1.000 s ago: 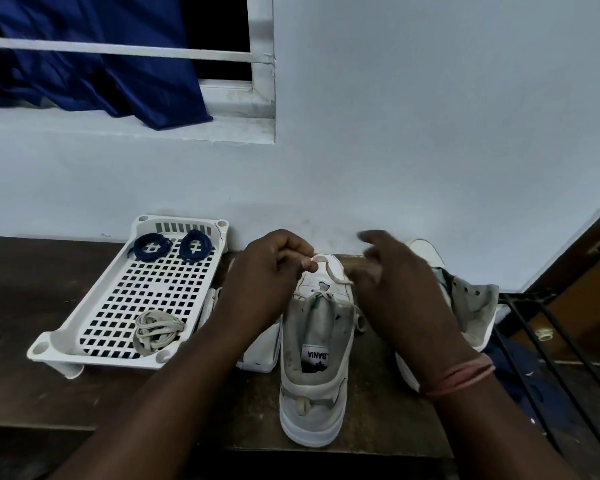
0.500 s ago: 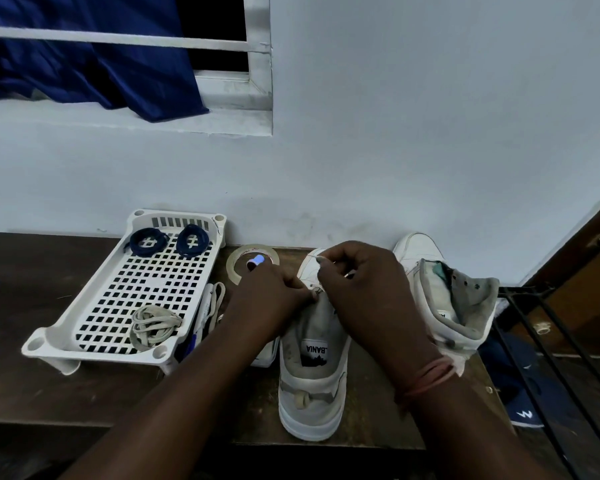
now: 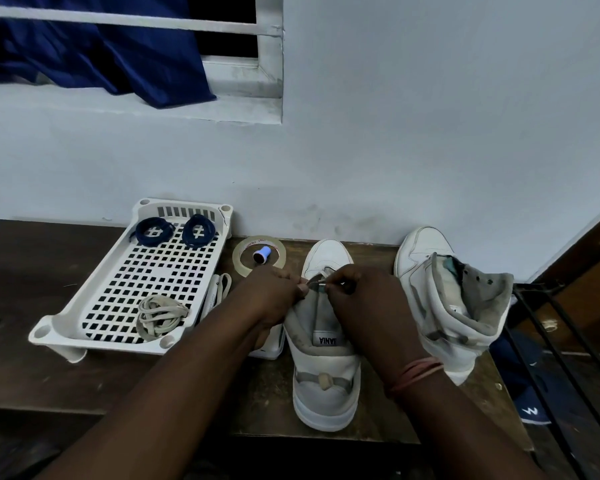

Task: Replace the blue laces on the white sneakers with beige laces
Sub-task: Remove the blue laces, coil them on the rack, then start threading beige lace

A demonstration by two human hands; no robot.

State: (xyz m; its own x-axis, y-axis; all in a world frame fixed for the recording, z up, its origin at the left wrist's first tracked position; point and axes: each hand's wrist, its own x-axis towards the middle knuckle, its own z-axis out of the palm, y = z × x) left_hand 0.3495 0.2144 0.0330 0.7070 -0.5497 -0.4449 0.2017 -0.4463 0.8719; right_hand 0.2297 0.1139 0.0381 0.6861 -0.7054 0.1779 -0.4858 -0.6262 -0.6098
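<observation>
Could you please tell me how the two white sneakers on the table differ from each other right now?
The middle sneaker is being worked on: the left hand and right hand pinch a beige lace near its toe; the right sneaker is untouched. The middle sneaker stands upright, while the right sneaker's collar slumps open sideways. No lace shows on the right sneaker. Both are white high-tops with toes toward the wall.
</observation>
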